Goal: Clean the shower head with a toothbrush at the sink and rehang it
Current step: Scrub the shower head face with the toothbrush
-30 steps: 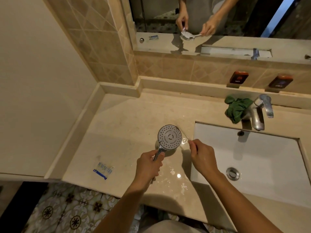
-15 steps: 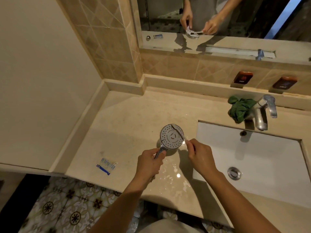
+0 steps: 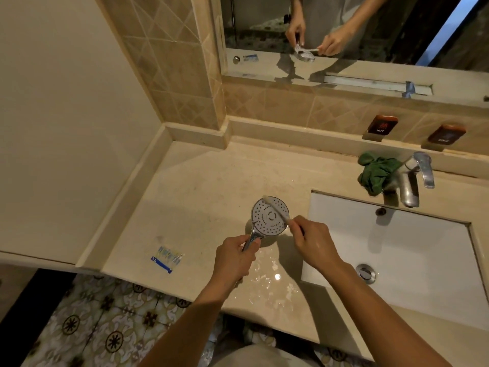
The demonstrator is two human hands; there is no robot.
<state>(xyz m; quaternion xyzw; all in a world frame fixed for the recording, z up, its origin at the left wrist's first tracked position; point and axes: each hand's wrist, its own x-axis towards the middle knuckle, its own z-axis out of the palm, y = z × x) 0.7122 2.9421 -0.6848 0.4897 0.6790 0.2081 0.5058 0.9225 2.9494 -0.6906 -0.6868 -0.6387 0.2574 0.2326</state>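
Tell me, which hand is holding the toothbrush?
The right hand: it pinches the toothbrush, laid across the face of the shower head. The left hand grips its handle instead.

The left brown plaque, set against the tiled wall behind the faucet, carries the word "HOT" in light capitals below a reddish symbol. The right brown plaque carries one short light word, too blurred to read. Print on the blue-edged packet lying on the surface is illegible.
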